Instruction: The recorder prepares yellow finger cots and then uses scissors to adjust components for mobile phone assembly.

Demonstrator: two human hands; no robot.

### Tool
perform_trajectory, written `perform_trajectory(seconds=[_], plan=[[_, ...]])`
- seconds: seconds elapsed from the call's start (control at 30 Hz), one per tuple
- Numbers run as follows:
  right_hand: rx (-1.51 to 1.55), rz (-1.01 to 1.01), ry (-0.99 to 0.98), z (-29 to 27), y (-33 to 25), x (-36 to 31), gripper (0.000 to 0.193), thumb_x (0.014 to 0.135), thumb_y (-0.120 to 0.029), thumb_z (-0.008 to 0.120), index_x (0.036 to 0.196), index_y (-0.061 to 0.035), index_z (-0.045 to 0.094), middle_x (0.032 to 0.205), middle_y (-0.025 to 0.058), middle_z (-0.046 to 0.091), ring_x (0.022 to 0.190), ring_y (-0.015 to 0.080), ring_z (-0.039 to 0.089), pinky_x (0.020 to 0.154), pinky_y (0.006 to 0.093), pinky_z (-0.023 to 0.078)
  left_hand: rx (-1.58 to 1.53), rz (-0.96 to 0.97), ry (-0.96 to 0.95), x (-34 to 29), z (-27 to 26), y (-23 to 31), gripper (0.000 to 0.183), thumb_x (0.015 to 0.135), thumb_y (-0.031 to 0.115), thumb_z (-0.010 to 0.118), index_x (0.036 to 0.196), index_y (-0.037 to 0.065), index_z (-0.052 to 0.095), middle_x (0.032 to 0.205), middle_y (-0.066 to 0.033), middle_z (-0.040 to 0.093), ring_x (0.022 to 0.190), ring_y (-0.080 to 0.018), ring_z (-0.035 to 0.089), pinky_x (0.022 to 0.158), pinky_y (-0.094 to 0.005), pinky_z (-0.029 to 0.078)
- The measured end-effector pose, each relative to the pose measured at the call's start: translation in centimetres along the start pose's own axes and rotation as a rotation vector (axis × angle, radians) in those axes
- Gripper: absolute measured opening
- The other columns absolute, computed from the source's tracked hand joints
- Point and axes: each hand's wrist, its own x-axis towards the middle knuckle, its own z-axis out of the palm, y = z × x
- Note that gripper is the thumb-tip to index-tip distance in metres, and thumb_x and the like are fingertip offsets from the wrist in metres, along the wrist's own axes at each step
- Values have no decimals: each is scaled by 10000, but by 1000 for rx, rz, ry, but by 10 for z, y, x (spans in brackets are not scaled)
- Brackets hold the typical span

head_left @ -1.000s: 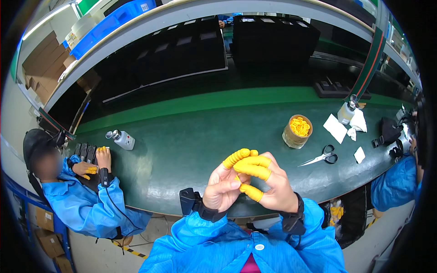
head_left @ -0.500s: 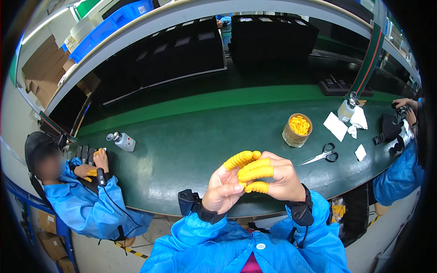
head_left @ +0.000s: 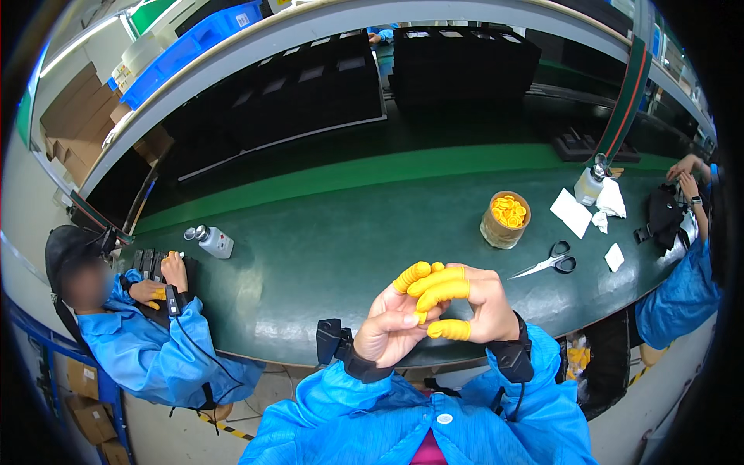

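My two hands meet in front of my chest, just above the near edge of the green bench (head_left: 325,256). My right hand (head_left: 484,298) has yellow rubber finger cots (head_left: 440,291) on several fingers. My left hand (head_left: 391,329) pinches at those covered fingertips and wears at least one yellow cot itself. Both wrists carry black straps over blue sleeves. A round jar (head_left: 504,219) full of yellow cots stands farther out on the bench, to the right.
Scissors (head_left: 549,262) lie beside the jar, with white paper scraps (head_left: 573,211) and a small dispenser bottle (head_left: 589,184) beyond. Another bottle (head_left: 211,240) stands at the left. Co-workers in blue sit at the left (head_left: 147,341) and right (head_left: 682,279). Black trays (head_left: 457,62) line the back.
My hands have stayed together and shifted slightly lower and closer to me, with the left fingers working along the right hand's yellow-covered fingers.
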Motion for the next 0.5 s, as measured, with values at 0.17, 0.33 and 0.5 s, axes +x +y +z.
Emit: perform_trajectory(seconds=[0.17, 0.33, 0.5], plan=[[210, 279, -81, 1, -3, -4, 240, 769, -120, 821, 963, -40, 705, 969, 75, 689, 914, 214, 653, 835, 330, 508, 117, 54, 14, -2, 8, -3, 752, 768, -32, 675, 1459, 42, 386, 1441, -129, 441, 1220, -270, 533, 1062, -401, 445], [423, 472, -195, -11, -8, -4, 238, 866, -57, 735, 1084, 5, 662, 1085, 99, 665, 979, 186, 650, 884, 305, 516, 139, 14, 79, -2, 9, 0, 729, 767, -54, 662, 1444, 72, 422, 1514, -144, 383, 1255, -313, 515, 1061, -457, 453], [235, 360, -224, -18, -16, 0, 254, 881, -9, 679, 1134, 3, 659, 1089, 105, 672, 1000, 213, 664, 866, 328, 527, 16, -21, 55, -2, 16, 3, 688, 830, -33, 647, 1461, 81, 398, 1493, -138, 400, 1219, -246, 537, 1027, -365, 468]])
